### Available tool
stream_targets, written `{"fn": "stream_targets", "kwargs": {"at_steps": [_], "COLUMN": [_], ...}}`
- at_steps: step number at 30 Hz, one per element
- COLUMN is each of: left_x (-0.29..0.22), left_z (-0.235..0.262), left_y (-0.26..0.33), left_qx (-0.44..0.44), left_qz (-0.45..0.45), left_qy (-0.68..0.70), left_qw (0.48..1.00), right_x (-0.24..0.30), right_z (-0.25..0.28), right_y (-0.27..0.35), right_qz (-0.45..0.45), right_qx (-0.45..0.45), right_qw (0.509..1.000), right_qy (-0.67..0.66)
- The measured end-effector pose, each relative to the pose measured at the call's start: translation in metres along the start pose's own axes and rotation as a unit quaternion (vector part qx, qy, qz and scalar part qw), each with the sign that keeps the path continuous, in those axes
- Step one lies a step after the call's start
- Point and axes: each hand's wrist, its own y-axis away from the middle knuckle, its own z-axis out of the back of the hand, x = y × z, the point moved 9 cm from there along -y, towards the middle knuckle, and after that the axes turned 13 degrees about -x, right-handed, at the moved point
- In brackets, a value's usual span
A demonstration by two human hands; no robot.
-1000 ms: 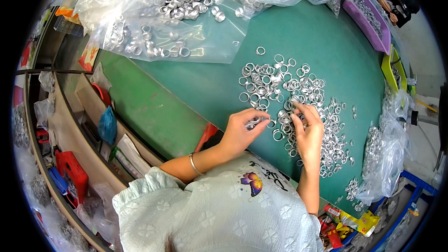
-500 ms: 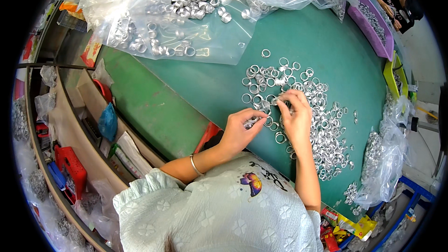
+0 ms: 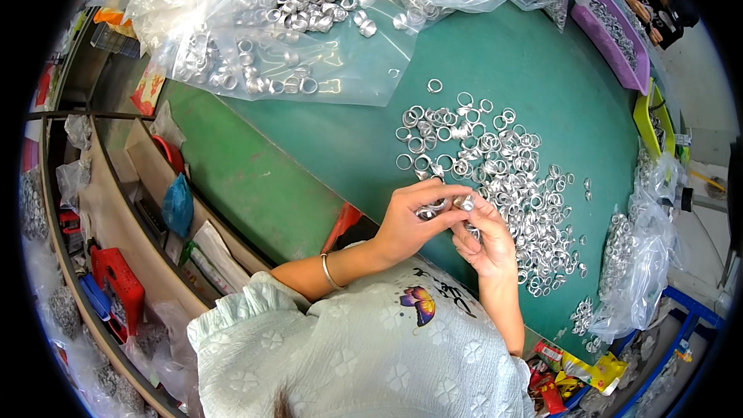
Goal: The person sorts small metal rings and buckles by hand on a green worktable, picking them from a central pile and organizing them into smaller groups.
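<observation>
A loose pile of silver metal rings (image 3: pixel 534 201) spreads over the green tabletop (image 3: pixel 340 147). At the pile's near left side my two hands meet. My left hand (image 3: pixel 414 217) is curled around several rings (image 3: pixel 429 209), which show between its fingers. A silver ring (image 3: pixel 464 202) sits at the fingertips, where my right hand (image 3: pixel 487 240) pinches it against the left fingers. More rings may lie hidden under the right fingers. A metal bangle (image 3: pixel 328 271) circles my left wrist.
Clear plastic bags (image 3: pixel 356 70) of rings lie along the far side. A purple basket (image 3: pixel 619 46) and a lime-green basket (image 3: pixel 654 120) stand at the right, with another bag (image 3: pixel 627 279) nearer. Shelving with a red basket (image 3: pixel 116 282) is at the left. A person (image 3: pixel 654 4) works far right.
My right hand has come back from the pile toward me and now meets my left hand, with a ring at the fingertips. The left hand has shifted slightly right.
</observation>
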Motion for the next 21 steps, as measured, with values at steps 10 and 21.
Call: {"fn": "stream_targets", "kwargs": {"at_steps": [10, 21], "left_x": [-0.004, 0.013], "left_z": [-0.007, -0.004], "left_y": [0.003, 0.005], "left_qx": [0.037, 0.015], "left_qz": [-0.012, 0.145], "left_qy": [0.005, 0.075], "left_qw": [0.999, 0.986], "right_x": [0.011, 0.015], "right_z": [0.001, 0.0], "right_y": [0.004, 0.009], "right_qz": [0.104, 0.048], "right_qx": [0.0, -0.029], "right_qw": [0.99, 0.998], "right_qy": [0.099, -0.033]}}
